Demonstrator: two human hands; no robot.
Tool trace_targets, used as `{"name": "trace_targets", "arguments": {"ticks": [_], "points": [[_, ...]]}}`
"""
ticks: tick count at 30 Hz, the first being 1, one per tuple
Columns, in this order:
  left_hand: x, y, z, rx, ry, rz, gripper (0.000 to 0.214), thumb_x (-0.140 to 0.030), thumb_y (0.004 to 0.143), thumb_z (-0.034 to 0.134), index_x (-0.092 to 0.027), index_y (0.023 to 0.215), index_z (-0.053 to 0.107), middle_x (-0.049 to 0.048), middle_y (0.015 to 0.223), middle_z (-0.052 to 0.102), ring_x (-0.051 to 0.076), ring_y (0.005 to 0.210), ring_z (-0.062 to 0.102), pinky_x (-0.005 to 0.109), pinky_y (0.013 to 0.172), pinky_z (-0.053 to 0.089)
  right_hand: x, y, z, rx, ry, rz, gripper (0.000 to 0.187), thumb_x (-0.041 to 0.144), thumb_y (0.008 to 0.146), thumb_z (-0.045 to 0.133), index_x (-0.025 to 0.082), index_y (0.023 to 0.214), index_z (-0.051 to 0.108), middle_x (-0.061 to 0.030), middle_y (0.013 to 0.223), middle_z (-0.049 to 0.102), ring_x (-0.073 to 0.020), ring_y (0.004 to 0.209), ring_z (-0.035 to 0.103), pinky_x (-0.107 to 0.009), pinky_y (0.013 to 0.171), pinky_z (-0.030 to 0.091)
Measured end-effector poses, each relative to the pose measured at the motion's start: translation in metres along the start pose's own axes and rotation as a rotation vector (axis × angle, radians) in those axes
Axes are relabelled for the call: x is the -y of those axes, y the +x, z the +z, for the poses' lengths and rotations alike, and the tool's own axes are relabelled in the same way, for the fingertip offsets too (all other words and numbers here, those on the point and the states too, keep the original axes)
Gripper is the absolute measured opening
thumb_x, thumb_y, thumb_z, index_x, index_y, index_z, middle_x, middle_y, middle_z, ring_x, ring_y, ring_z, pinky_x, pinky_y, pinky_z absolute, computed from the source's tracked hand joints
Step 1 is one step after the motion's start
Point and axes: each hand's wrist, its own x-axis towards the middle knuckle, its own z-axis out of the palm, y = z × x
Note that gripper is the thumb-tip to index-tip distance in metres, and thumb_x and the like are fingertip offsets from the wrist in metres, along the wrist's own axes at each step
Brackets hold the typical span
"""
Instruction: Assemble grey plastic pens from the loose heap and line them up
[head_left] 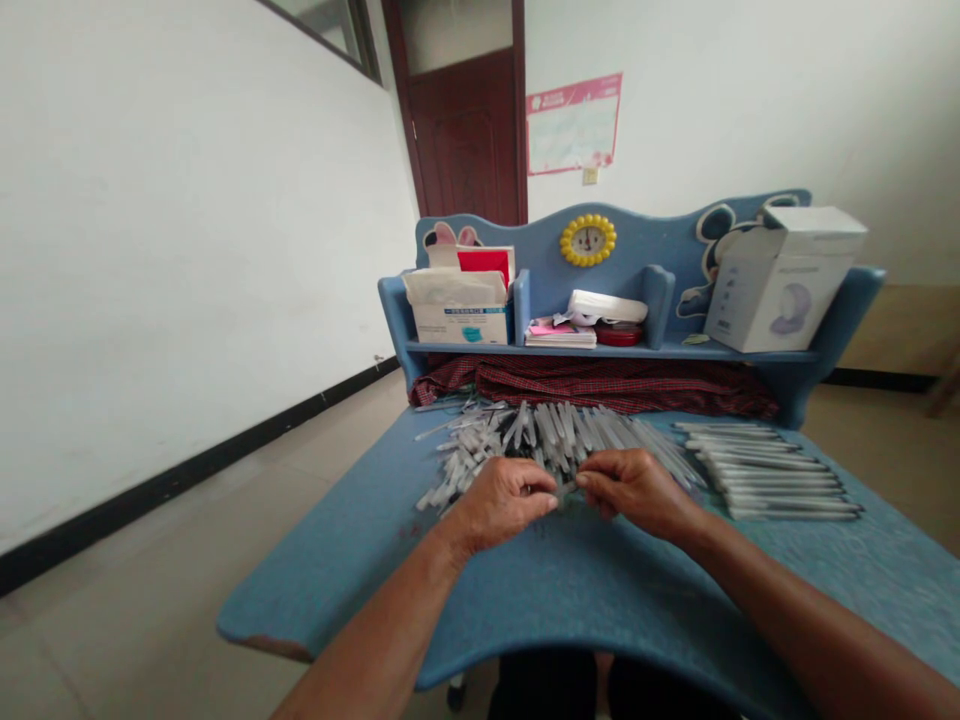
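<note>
My left hand (511, 497) is closed, with thumb and fingertips pinched together over the front of the desk. Facing it, my right hand (630, 488) pinches a thin, pale pen part (568, 489) that spans the small gap between my hands. Its far end meets my left fingertips, and the fingers cover most of it. Just beyond the hands lies a heap of clear and greyish plastic pen parts (555, 428). To the right, several pens (776, 478) with dark ends lie side by side in a row.
The blue desk (315, 570) has a curved front edge. Rolled checked cloth (592, 385) lies under the shelf (480, 350) at the back. Along that shelf stand a mask box (450, 322), stacked papers (561, 340), a yellow flower clock (587, 241) and a white carton (784, 280).
</note>
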Motion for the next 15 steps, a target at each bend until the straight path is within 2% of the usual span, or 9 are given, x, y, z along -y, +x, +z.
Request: {"name": "trace_targets", "arguments": {"ticks": [4, 7, 9, 11, 13, 15], "points": [[0.0005, 0.0006, 0.0003, 0.001, 0.049, 0.020, 0.012, -0.019, 0.071, 0.058, -0.014, 0.076, 0.068, 0.0005, 0.068, 0.061, 0.011, 0.065, 0.055, 0.020, 0.062, 0.039, -0.0001, 0.0006, -0.0033, -0.001, -0.075, 0.001, 0.041, 0.044, 0.085, 0.041, 0.017, 0.057, 0.053, 0.0016, 0.048, 0.051, -0.0090, 0.042, 0.049, -0.020, 0.043, 0.037], [0.0006, 0.0007, 0.0009, -0.025, 0.047, -0.006, 0.012, -0.019, 0.071, 0.058, -0.014, 0.076, 0.068, -0.0001, 0.067, 0.060, 0.010, 0.062, 0.053, 0.020, 0.061, 0.039, 0.0022, 0.0010, -0.0064, -0.003, 0.013, -0.002, 0.026, 0.042, 0.082, 0.049, 0.017, 0.081, 0.058, 0.0010, 0.060, 0.059, -0.0103, 0.047, 0.053, -0.021, 0.047, 0.041], [0.0004, 0.0006, 0.0013, -0.034, 0.041, -0.020, 0.012, -0.018, 0.070, 0.058, -0.014, 0.075, 0.068, -0.0004, 0.066, 0.060, 0.010, 0.061, 0.052, 0.020, 0.060, 0.038, 0.0025, 0.0012, -0.0058, 0.019, 0.079, 0.008, 0.024, 0.037, 0.077, 0.056, 0.018, 0.091, 0.056, 0.0020, 0.063, 0.059, -0.0103, 0.048, 0.054, -0.021, 0.047, 0.042], [0.0001, 0.0005, 0.0016, -0.028, 0.035, -0.018, 0.011, -0.018, 0.070, 0.058, -0.014, 0.075, 0.068, -0.0006, 0.065, 0.059, 0.010, 0.061, 0.052, 0.020, 0.059, 0.038, 0.0015, 0.0013, -0.0033, 0.033, 0.076, 0.013, 0.018, 0.036, 0.077, 0.056, 0.018, 0.081, 0.057, 0.0022, 0.059, 0.058, -0.0096, 0.047, 0.053, -0.020, 0.045, 0.041], [0.0001, 0.0006, 0.0020, -0.022, 0.033, -0.007, 0.011, -0.018, 0.070, 0.059, -0.014, 0.074, 0.068, -0.0006, 0.064, 0.058, 0.010, 0.061, 0.052, 0.020, 0.059, 0.037, 0.0002, 0.0013, -0.0010, 0.026, 0.018, 0.042, 0.029, 0.042, 0.081, 0.049, 0.018, 0.064, 0.054, 0.0018, 0.052, 0.055, -0.0089, 0.041, 0.050, -0.019, 0.040, 0.037], [0.0006, 0.0007, 0.0025, -0.025, 0.035, 0.005, 0.011, -0.018, 0.070, 0.058, -0.014, 0.074, 0.068, -0.0007, 0.064, 0.057, 0.010, 0.061, 0.051, 0.020, 0.058, 0.037, -0.0003, 0.0011, -0.0006, 0.010, -0.040, 0.100, 0.042, 0.049, 0.083, 0.042, 0.018, 0.058, 0.051, 0.0016, 0.045, 0.052, -0.0089, 0.035, 0.046, -0.020, 0.035, 0.033]]}}
